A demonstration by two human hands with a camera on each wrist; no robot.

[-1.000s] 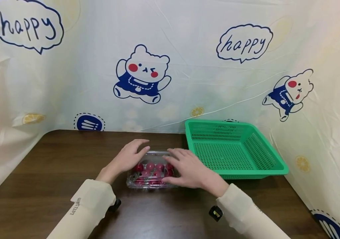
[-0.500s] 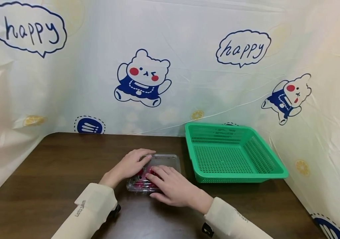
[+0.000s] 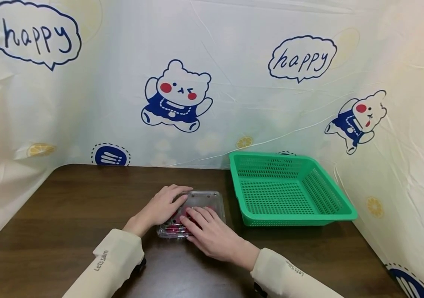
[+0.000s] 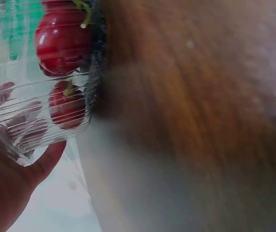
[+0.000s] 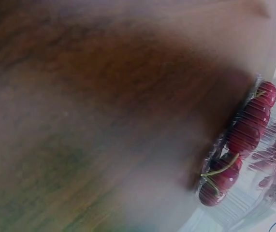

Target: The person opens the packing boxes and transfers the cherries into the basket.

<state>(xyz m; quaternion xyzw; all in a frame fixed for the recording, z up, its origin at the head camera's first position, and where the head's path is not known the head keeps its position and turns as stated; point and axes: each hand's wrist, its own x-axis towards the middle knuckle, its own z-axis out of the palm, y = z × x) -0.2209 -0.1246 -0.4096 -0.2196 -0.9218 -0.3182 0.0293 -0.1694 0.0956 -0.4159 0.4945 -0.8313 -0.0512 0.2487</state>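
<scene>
A clear plastic clamshell box [image 3: 212, 198] of red cherries [image 4: 63, 41] lies on the brown table, its lid down. Green stems show on some cherries in both wrist views. My left hand [image 3: 161, 207] rests along the box's left end, the thumb lying against a corner in the left wrist view. Over the lid's front right part, my right hand [image 3: 212, 234] rests with extended fingers laid flat on it. Both hands hide much of the fruit, and the box's left rim is partly covered.
A green slotted plastic basket [image 3: 275, 198] stands to the right of the box, with nothing visible in it. Behind the dark wooden table [image 3: 85, 198] hangs a pale printed curtain [image 3: 234, 103] that also encloses both sides.
From hovering over the box's right side, my right hand has come down and left onto the lid. My left hand has settled on the left end. The box stays in place.
</scene>
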